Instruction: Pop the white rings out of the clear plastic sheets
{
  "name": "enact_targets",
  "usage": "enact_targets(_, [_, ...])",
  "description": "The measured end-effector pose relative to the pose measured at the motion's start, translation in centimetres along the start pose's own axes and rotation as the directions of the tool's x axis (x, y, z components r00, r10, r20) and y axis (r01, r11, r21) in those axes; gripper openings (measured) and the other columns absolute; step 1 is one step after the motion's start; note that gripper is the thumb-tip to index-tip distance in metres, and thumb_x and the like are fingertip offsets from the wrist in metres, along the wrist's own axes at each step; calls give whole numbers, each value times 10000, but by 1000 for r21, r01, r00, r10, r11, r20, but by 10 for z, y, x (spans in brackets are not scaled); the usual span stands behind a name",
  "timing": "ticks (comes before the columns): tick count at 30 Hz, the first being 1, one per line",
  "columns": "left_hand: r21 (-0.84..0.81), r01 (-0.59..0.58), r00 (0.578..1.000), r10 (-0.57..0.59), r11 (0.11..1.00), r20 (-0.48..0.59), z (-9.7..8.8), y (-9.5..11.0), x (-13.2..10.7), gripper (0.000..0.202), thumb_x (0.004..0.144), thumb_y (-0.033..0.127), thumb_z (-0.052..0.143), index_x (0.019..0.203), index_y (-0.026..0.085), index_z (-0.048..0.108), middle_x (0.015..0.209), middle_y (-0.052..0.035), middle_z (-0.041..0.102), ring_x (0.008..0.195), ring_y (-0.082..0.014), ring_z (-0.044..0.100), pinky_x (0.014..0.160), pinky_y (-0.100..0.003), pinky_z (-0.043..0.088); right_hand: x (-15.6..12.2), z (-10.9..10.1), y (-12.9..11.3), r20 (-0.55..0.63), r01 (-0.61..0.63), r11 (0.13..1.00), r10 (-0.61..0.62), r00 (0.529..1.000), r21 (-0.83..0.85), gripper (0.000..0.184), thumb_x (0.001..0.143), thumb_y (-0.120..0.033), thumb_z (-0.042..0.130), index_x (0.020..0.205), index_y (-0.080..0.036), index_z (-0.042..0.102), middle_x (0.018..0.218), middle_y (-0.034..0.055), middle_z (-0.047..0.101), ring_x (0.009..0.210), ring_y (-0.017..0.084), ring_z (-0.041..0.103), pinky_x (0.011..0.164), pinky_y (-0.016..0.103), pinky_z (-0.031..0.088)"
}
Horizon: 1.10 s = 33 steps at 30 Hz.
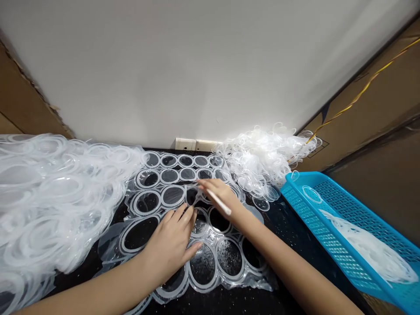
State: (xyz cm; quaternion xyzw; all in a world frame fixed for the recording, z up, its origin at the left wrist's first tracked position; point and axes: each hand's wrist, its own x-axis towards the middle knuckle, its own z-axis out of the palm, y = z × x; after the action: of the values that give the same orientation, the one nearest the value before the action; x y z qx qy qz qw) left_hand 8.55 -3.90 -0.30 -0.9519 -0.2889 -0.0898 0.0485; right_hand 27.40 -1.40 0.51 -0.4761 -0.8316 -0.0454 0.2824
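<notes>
A clear plastic sheet (173, 195) with rows of whitish round rings lies on the black tabletop, and both hands are over it. My left hand (172, 238) rests on the sheet, fingers stretched forward and thumb spread to the right. Just beyond its fingertips, my right hand (223, 199) grips a slim white pen-like tool (219, 203), its back end sticking out toward me. The tool's working tip is hidden near the fingers, by a ring in the middle of the sheet. Whitish specks show inside some of the nearer rings.
On the left is a large heap of similar ringed plastic sheets (59, 188). A pile of thin loose rings (262, 153) stands at the back right. The blue basket (295, 192) at right holds more white rings (374, 249). Behind are a pale wall, sockets (186, 144) and a yellow wire (364, 87).
</notes>
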Motion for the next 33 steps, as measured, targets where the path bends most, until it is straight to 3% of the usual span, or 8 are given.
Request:
enact_targets(7, [-4, -30, 999, 30, 1000, -39, 2, -2, -4, 556, 860, 498, 322, 1211, 105, 499, 1251, -122, 525, 1150, -250, 456, 902, -370, 377, 4, -42, 57, -258, -340, 925, 292, 921, -167, 363, 921, -325, 315, 1024, -147, 615, 966, 114, 658, 878, 207, 615, 773, 345, 481])
enact_targets(13, [2, -72, 997, 72, 997, -33, -17, -5, -6, 500, 865, 451, 370, 1200, 106, 507, 1229, -89, 550, 1119, -229, 501, 847, -334, 436, 4, -65, 54, -106, -499, 758, 505, 857, -421, 353, 881, -353, 407, 853, -128, 677, 935, 170, 610, 961, 299, 538, 778, 421, 425])
enact_targets(16, [63, -46, 994, 52, 997, -96, -24, -11, -14, 467, 872, 427, 359, 1168, 115, 539, 1205, -99, 567, 1089, -247, 526, 835, -354, 441, 13, -68, 27, -97, -502, 840, 493, 865, -207, 344, 882, -363, 410, 880, -143, 675, 1018, 159, 571, 969, 270, 529, 791, 415, 436])
enact_targets(19, [144, -6, 993, 23, 990, -115, -19, -21, -26, 476, 883, 406, 328, 1134, 76, 562, 1178, -146, 577, 1058, -274, 547, 818, -386, 440, 24, -56, 1, 136, -464, 856, 444, 886, 229, 344, 887, -392, 397, 936, -179, 663, 1015, 115, 577, 854, 197, 571, 703, 332, 483])
enact_targets(24, [152, 11, 993, 6, 988, -114, -1, -31, -37, 489, 866, 454, 342, 1134, 114, 570, 1211, -120, 556, 1099, -251, 518, 854, -362, 415, 32, -12, -6, 449, -548, 681, 344, 825, 485, 352, 879, -398, 413, 988, -160, 648, 858, 74, 638, 674, 139, 585, 593, 268, 471])
enact_targets(27, [131, 29, 993, -13, 991, -118, 3, -32, -37, 497, 864, 473, 340, 1155, 132, 557, 1215, -102, 558, 1102, -244, 514, 854, -353, 406, 34, 1, 3, 466, -610, 551, 395, 792, 570, 350, 873, -378, 429, 964, -121, 648, 711, 61, 642, 640, 133, 590, 601, 262, 472])
enact_targets(31, [92, 66, 994, -58, 994, -95, 1, -30, -37, 510, 876, 477, 295, 1221, 162, 499, 1225, -94, 553, 1111, -238, 502, 866, -359, 391, 37, 1, 20, 420, -624, 266, 544, 727, 735, 333, 854, -383, 457, 881, -109, 644, 703, 73, 657, 643, 135, 623, 698, 289, 503])
enact_targets(33, [88, 76, 994, -69, 993, -84, 0, -29, -37, 534, 882, 479, 264, 1238, 143, 479, 1235, -103, 543, 1120, -240, 491, 874, -366, 384, 35, 0, 30, 343, -591, 238, 626, 700, 771, 343, 843, -399, 467, 892, -101, 631, 716, 84, 664, 680, 154, 641, 746, 310, 504])
